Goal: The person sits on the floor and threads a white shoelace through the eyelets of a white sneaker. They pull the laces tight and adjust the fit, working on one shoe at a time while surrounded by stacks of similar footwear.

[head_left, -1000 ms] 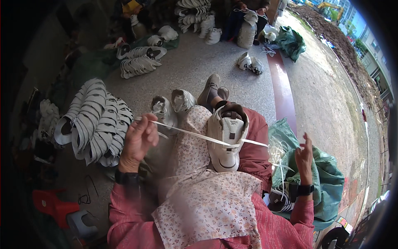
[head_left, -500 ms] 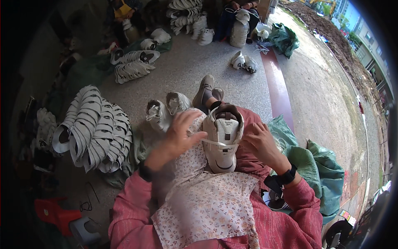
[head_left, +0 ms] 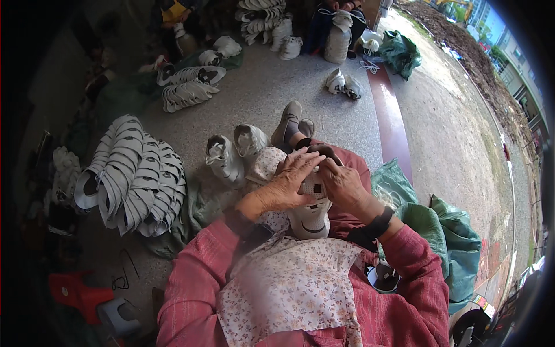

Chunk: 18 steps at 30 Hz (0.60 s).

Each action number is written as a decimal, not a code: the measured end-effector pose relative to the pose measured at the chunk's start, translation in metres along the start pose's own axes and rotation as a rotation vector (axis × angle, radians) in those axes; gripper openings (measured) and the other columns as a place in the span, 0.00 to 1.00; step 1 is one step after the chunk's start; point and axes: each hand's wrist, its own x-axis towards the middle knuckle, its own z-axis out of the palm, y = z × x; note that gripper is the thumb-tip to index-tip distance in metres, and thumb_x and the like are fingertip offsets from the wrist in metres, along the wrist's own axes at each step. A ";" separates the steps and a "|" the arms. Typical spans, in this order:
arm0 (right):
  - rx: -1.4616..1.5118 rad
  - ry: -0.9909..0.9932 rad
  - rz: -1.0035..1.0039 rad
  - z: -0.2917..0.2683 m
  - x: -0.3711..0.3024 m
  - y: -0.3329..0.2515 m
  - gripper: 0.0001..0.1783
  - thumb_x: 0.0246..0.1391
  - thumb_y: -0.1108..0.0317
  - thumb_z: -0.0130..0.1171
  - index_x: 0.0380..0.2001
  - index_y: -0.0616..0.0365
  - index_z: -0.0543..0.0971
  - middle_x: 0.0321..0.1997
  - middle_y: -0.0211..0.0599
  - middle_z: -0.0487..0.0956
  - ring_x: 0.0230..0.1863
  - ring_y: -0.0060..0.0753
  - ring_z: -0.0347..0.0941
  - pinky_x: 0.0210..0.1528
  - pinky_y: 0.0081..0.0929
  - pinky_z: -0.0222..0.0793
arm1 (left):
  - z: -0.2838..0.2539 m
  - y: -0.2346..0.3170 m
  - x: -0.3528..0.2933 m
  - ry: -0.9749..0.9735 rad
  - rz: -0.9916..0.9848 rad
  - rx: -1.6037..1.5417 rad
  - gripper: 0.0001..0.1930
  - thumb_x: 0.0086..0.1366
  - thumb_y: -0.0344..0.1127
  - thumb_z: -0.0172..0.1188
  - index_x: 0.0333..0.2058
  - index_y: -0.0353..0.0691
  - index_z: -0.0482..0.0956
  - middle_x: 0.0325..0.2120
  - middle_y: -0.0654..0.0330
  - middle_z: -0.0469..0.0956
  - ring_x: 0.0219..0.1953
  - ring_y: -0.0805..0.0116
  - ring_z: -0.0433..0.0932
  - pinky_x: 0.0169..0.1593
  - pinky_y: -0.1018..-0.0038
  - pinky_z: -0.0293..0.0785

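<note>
Touching the shoe point(head_left: 310, 224), the left hand point(head_left: 284, 185) spreads thumb and fingers wide. The right hand point(head_left: 342, 184) curls narrowly near the shoe's opening; what it holds is hidden.

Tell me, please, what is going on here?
A seated person is handling a pale shoe on their lap, its toe toward the body. Their left hand spreads over it, and their right hand is curled near its opening; the hands hide whether they hold a lace. Two similar shoes stand on the floor ahead, with stacked shoe uppers to the left.
</note>
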 end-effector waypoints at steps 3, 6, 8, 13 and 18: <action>0.099 -0.006 0.009 -0.002 -0.005 0.000 0.16 0.49 0.75 0.62 0.43 0.61 0.76 0.48 0.41 0.73 0.46 0.48 0.75 0.45 0.40 0.73 | -0.003 0.011 -0.013 0.186 0.039 0.006 0.47 0.53 0.41 0.74 0.69 0.44 0.61 0.65 0.53 0.64 0.68 0.52 0.62 0.71 0.57 0.57; 0.276 0.305 0.026 -0.019 -0.013 -0.013 0.16 0.49 0.75 0.64 0.43 0.57 0.77 0.51 0.43 0.75 0.49 0.49 0.75 0.48 0.42 0.70 | -0.005 0.000 -0.057 0.398 -0.208 0.081 0.35 0.62 0.43 0.69 0.64 0.40 0.66 0.52 0.53 0.75 0.52 0.58 0.77 0.55 0.66 0.74; 0.166 0.365 0.020 -0.034 -0.019 -0.026 0.15 0.48 0.75 0.67 0.41 0.56 0.78 0.51 0.39 0.76 0.47 0.47 0.73 0.49 0.42 0.67 | -0.015 -0.020 -0.094 0.132 -0.602 -0.778 0.28 0.68 0.45 0.63 0.61 0.39 0.68 0.44 0.56 0.78 0.41 0.66 0.78 0.42 0.72 0.75; 0.148 0.259 0.037 -0.034 -0.039 -0.032 0.12 0.48 0.71 0.68 0.37 0.52 0.80 0.46 0.36 0.76 0.45 0.43 0.72 0.45 0.38 0.64 | -0.019 -0.004 -0.098 -0.030 -0.756 -1.781 0.22 0.76 0.46 0.53 0.60 0.39 0.69 0.36 0.61 0.78 0.31 0.75 0.75 0.27 0.80 0.69; 0.164 0.248 0.120 -0.014 -0.041 -0.041 0.12 0.46 0.67 0.70 0.35 0.52 0.81 0.40 0.32 0.74 0.42 0.40 0.71 0.44 0.37 0.64 | -0.013 -0.013 -0.074 0.330 -0.546 -1.792 0.16 0.75 0.45 0.54 0.52 0.40 0.75 0.27 0.68 0.73 0.23 0.79 0.70 0.23 0.82 0.65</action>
